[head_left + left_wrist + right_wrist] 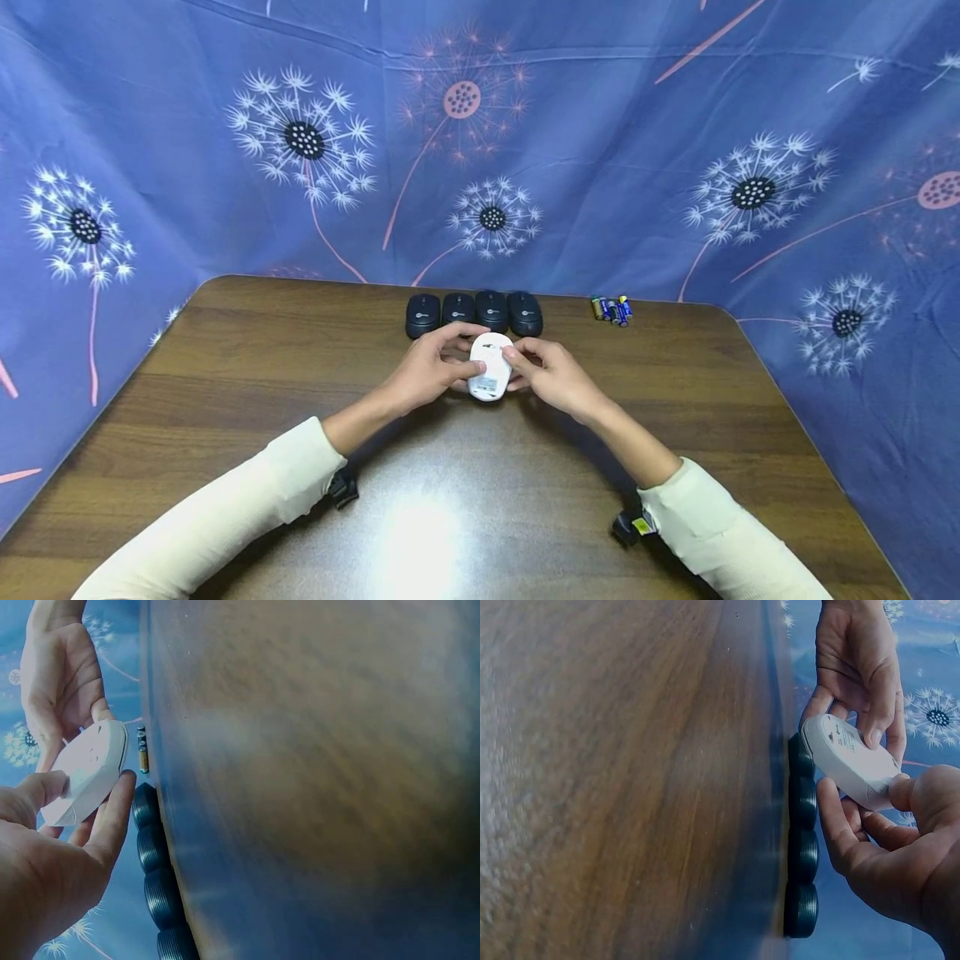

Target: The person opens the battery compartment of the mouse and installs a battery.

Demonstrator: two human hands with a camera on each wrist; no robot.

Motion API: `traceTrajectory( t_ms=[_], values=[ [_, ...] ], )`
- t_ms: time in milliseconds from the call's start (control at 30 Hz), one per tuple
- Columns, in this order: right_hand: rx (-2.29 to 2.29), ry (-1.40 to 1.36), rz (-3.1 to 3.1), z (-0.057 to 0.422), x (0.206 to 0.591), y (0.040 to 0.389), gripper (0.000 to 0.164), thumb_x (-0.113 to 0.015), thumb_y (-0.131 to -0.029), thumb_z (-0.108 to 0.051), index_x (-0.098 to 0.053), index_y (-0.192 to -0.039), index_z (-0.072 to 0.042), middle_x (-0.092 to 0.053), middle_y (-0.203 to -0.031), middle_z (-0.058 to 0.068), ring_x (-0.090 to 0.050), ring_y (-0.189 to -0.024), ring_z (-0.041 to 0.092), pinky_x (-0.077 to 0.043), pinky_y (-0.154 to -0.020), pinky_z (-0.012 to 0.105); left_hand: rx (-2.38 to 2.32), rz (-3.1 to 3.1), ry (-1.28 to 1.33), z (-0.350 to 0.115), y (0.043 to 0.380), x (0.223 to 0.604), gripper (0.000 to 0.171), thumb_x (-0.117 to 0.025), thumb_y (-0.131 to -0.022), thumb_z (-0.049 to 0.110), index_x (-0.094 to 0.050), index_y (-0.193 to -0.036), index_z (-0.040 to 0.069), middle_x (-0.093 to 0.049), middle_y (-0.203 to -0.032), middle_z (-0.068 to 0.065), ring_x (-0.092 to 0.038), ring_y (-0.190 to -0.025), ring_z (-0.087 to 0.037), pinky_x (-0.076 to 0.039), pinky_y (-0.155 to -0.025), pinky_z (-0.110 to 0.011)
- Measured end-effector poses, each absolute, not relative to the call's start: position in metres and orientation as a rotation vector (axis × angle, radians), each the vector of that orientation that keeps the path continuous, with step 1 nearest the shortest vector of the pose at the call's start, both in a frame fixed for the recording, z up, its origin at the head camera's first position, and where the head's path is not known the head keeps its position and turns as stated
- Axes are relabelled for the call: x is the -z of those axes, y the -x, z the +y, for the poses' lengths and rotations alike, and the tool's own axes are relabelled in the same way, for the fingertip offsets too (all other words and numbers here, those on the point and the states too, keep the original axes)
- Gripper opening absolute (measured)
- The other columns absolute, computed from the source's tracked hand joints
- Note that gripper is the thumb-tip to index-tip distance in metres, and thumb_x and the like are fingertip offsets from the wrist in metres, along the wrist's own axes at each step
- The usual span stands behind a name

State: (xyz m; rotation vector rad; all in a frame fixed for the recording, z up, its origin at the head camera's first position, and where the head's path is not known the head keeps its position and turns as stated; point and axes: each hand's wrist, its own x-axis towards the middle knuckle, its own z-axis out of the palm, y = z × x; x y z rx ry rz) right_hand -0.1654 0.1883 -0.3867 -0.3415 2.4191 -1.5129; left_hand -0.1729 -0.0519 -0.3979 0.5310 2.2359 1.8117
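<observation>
Both hands hold a white computer mouse (489,371) above the table, its underside turned up and a printed label showing there. My left hand (430,371) grips its left side, thumb on the underside and fingers beneath, as the left wrist view also shows. From the other side my right hand (557,375) pinches it, with the thumb near the top end of the underside. In the right wrist view the white mouse (855,761) is tilted between the two hands. Just beyond them, several black computer mice (491,310) stand in a row.
Several small batteries (612,310) lie together at the back right of the wooden table (300,358). A blue curtain (600,150) with dandelion prints hangs behind the table and along its sides.
</observation>
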Motion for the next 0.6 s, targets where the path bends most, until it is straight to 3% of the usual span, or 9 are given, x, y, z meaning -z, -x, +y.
traceTrajectory(
  t_ms=[267, 500, 600],
  values=[
    [1.57, 0.364, 2.41, 0.1861, 0.384, 0.1668, 0.035, -0.059, -0.119, -0.018, -0.063, -0.144, 0.006, -0.071, -0.13, 0.027, -0.08, -0.11, 0.029, -0.072, -0.098, 0.041, -1.872, 2.145, -0.506, -0.052, 0.1752, 0.3955, 0.051, -0.08, -0.101, -0.001, -0.068, -0.15, 0.006, -0.074, -0.127, -0.025, -0.078, -0.096, -0.02, -0.075, -0.08, -0.044],
    [1.486, 0.443, 2.51, 0.1861, 0.3795, 0.1641, 0.043, -0.067, -0.114, -0.016, -0.062, -0.156, -0.012, -0.071, -0.14, 0.023, -0.078, -0.118, 0.035, -0.073, -0.096, 0.044, -1.879, 2.131, -0.466, -0.0528, 0.1739, 0.392, 0.051, -0.08, -0.101, 0.0, -0.069, -0.149, 0.009, -0.075, -0.128, -0.023, -0.079, -0.092, -0.02, -0.075, -0.078, -0.046],
    [1.468, 0.488, 2.52, 0.1866, 0.3783, 0.1628, 0.045, -0.069, -0.112, -0.013, -0.062, -0.156, -0.014, -0.07, -0.142, 0.024, -0.079, -0.115, 0.035, -0.074, -0.094, 0.049, -1.874, 2.129, -0.453, -0.053, 0.1733, 0.3915, 0.051, -0.08, -0.101, -0.001, -0.069, -0.149, 0.01, -0.075, -0.127, -0.023, -0.078, -0.091, -0.019, -0.075, -0.079, -0.048]
  ],
)
